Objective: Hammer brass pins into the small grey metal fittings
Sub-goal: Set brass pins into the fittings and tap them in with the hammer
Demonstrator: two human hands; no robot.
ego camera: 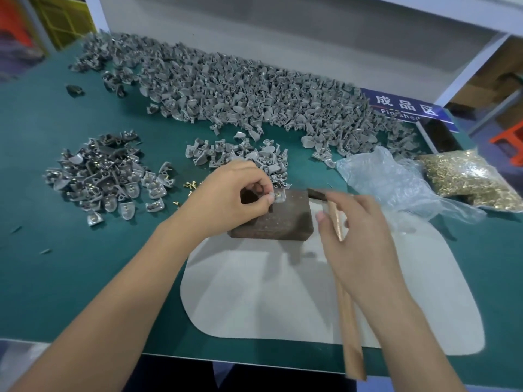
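Hands were both busy: left hand [235,193] pinched a grey fitting [276,197] with a brass pin in it, seated on the far edge of the dark steel block [278,219] at table centre. Right hand [359,239] gripped the hammer [339,230] by its wooden handle, head [317,193] hanging just beside the fitting, at its 3 o'clock.

Key relation: handle's long axis ran roughly 6-to-12 o'clock, head at the far end pointing left toward the fitting. Left fingertips [268,198] sat right at the strike point, so my guess was a short tap with little margin.

Unpinned fittings heaped at 12 o'clock [254,89]; pinned ones piled at 9 o'clock [99,176]. Bag of brass pins [469,179] at 3 o'clock, a few loose pins [189,185] by the left wrist.

Writing: blue sign [407,108] read "成品区", with "Finished" beneath, partly covered.
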